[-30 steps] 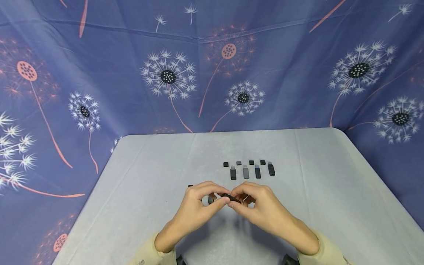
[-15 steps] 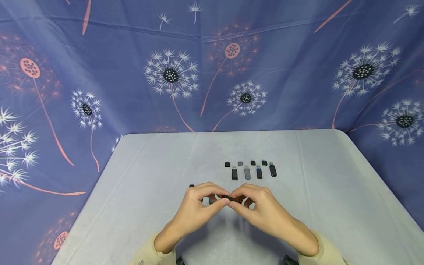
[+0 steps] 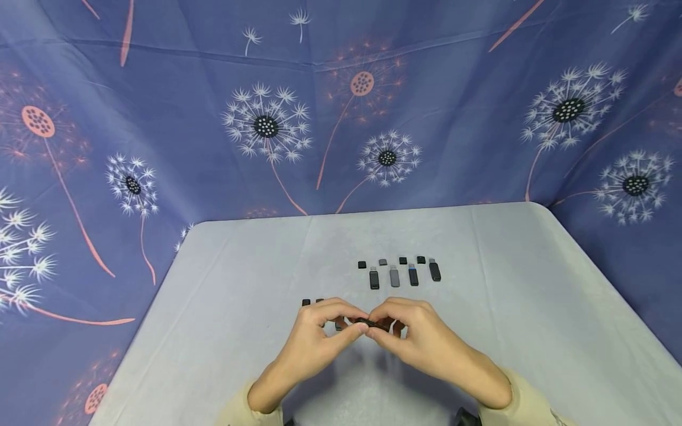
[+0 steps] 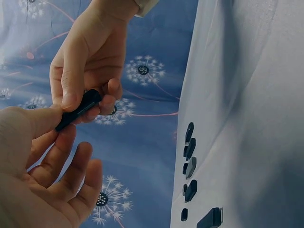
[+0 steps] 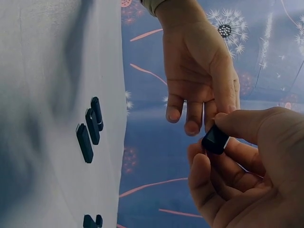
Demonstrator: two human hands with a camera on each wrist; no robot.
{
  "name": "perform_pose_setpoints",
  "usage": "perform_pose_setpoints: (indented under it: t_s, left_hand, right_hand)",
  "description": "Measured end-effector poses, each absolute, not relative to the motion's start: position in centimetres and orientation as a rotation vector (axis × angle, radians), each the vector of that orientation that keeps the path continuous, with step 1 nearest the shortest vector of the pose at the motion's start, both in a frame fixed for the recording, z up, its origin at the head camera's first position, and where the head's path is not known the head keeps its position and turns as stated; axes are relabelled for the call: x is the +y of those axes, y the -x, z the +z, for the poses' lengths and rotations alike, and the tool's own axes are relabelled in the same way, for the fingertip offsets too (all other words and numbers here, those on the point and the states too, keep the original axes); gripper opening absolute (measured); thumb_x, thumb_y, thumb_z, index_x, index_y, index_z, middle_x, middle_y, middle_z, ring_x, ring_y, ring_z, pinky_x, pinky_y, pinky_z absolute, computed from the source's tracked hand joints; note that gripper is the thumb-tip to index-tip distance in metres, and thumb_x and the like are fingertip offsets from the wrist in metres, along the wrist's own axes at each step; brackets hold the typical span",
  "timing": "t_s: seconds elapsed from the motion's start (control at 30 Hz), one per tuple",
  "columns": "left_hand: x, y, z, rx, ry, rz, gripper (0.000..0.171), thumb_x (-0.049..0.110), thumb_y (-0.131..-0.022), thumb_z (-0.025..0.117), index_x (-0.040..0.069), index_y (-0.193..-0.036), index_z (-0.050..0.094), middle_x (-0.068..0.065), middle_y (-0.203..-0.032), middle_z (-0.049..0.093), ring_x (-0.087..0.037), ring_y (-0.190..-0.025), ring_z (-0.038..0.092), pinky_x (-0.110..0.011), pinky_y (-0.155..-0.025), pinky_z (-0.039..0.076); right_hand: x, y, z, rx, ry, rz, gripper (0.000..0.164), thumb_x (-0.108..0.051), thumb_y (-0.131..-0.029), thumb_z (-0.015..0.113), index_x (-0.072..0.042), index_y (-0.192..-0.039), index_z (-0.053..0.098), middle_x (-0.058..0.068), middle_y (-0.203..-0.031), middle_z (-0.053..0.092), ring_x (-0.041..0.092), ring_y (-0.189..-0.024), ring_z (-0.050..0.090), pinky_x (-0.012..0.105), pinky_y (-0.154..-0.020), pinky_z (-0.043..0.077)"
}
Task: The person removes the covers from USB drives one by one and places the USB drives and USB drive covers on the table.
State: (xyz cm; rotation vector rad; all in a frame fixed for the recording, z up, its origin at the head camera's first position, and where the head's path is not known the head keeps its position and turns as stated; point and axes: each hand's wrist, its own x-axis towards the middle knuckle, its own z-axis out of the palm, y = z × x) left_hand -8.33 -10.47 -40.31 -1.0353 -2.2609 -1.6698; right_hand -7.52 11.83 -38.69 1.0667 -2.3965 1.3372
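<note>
Both hands meet over the near middle of the table, holding one black USB flash drive [image 3: 373, 324] between them. My left hand [image 3: 319, 340] pinches one end with thumb and forefinger. At the other end, the right hand [image 3: 421, 334] grips it between thumb and fingers. The left wrist view shows the long dark body of the flash drive [image 4: 81, 109] slanting between the fingertips, raised off the table. Its dark blunt end [image 5: 215, 140] shows in the right wrist view. Fingers cover most of it, so I cannot tell whether its cap is on.
Beyond the hands, several uncapped flash drives stand in a row, among them a grey one [image 3: 394, 277] and a blue-plugged one [image 3: 413, 276]. Small caps [image 3: 362, 265] lie behind them. More dark pieces [image 3: 306, 302] lie partly behind the left hand. A patterned curtain [image 3: 341, 118] surrounds the table.
Both hands keep their grip on the flash drive, which lies slightly flatter in view. The head view has shifted a little, and a second dark piece shows behind the left hand.
</note>
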Motion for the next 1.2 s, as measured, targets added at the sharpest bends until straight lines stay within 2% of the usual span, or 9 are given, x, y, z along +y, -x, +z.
perform_pose_setpoints:
  t_s: [0.47,0.73,0.97,1.2]
  left_hand:
    - [-10.61,8.06,-40.21,-2.262,1.053,-1.649,0.012,0.017,-0.097,0.074,0.019,-0.107,0.079,0.005,-0.098,0.077,-0.005,-0.085,0.069,-0.026,-0.073,0.058]
    - [-10.31,7.73,-40.5,-2.253,1.034,-1.647,0.021,0.013,-0.087,0.081,0.013,-0.108,0.079,-0.001,-0.098,0.078,-0.008,-0.086,0.07,-0.027,-0.074,0.059]
    - [-10.14,7.69,-40.35,-2.244,1.024,-1.584,0.016,0.014,-0.087,0.081,0.016,-0.103,0.08,0.004,-0.089,0.078,-0.004,-0.079,0.068,-0.023,-0.072,0.056]
    - [-9.89,7.53,-40.2,-2.243,1.022,-1.561,0.011,0.016,-0.089,0.08,0.017,-0.1,0.08,0.004,-0.089,0.078,-0.004,-0.078,0.068,-0.022,-0.071,0.056]
  right_hand:
    - [12.03,7.33,-38.52,-2.363,-1.107,1.316,0.016,-0.007,-0.092,0.078,-0.023,-0.095,0.074,-0.016,-0.08,0.065,-0.004,-0.072,0.058,0.017,-0.061,0.052]
    - [11.87,7.21,-38.43,-2.303,-1.164,1.304,0.017,-0.004,-0.089,0.08,-0.02,-0.095,0.076,-0.014,-0.08,0.068,-0.005,-0.072,0.058,0.014,-0.061,0.051]
    - [11.84,7.12,-38.54,-2.29,-1.163,1.311,0.018,-0.005,-0.089,0.08,-0.022,-0.093,0.075,-0.015,-0.078,0.066,-0.005,-0.071,0.057,0.014,-0.06,0.05]
    - [12.13,6.99,-38.58,-2.288,-1.165,1.329,0.021,-0.003,-0.088,0.08,-0.023,-0.092,0.074,-0.015,-0.078,0.065,-0.006,-0.07,0.056,0.014,-0.06,0.051]
